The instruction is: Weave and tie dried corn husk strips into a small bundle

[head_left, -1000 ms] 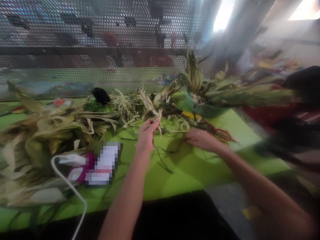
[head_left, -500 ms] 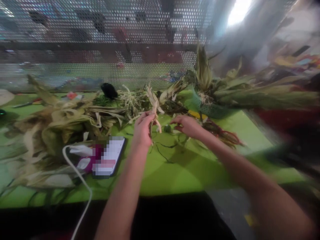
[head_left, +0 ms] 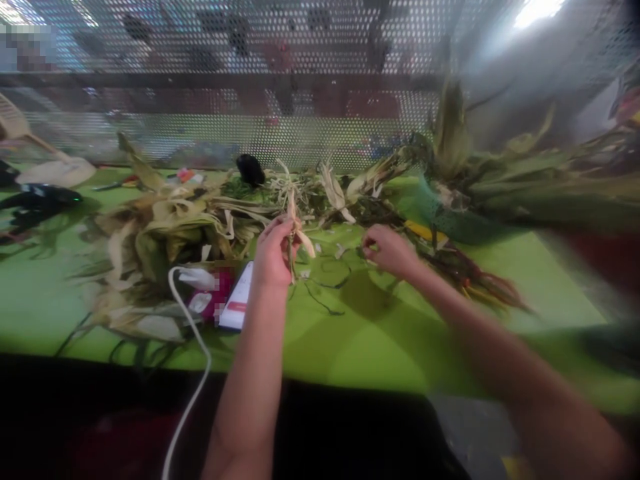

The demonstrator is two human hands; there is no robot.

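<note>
table [head_left: 380, 347]: green | husk pile [head_left: 165, 233] | phone [head_left: 239, 305] | green basket [head_left: 445, 223]

Bare green table [head_left: 380, 347] lies open near the hands; husk pile [head_left: 160, 233] (and phone [head_left: 239, 305]) crowds left.

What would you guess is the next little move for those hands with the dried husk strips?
Probably the right hand should bring its pinch over to the husk strips that the left hand holds upright. The left hand is shut on the strips, while the right hand is apart from them, low over the green table, fingers curled as if pinching something too small to make out.
</note>
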